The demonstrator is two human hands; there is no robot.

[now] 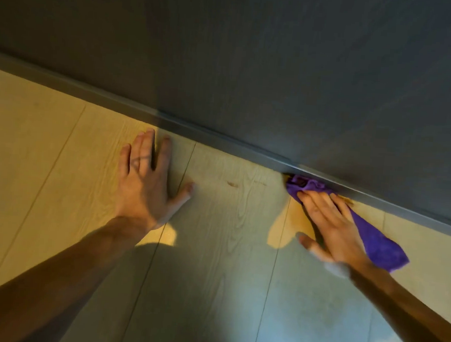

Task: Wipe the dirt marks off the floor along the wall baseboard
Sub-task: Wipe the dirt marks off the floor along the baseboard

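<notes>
R hand [332, 226] flat on purple cloth [374, 240]

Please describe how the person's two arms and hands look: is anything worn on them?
Both forearms are bare up to the frame edge, with no sleeves visible. The left hand and right hand show no gloves, rings or watch. Each hand has slender fingers; the right wrist is blurred.

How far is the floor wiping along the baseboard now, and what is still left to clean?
Done: cannot tell. In hand: the right hand presses the purple cloth to the floor against the baseboard. Left: a brown mark between the hands. The left hand lies flat.
</notes>
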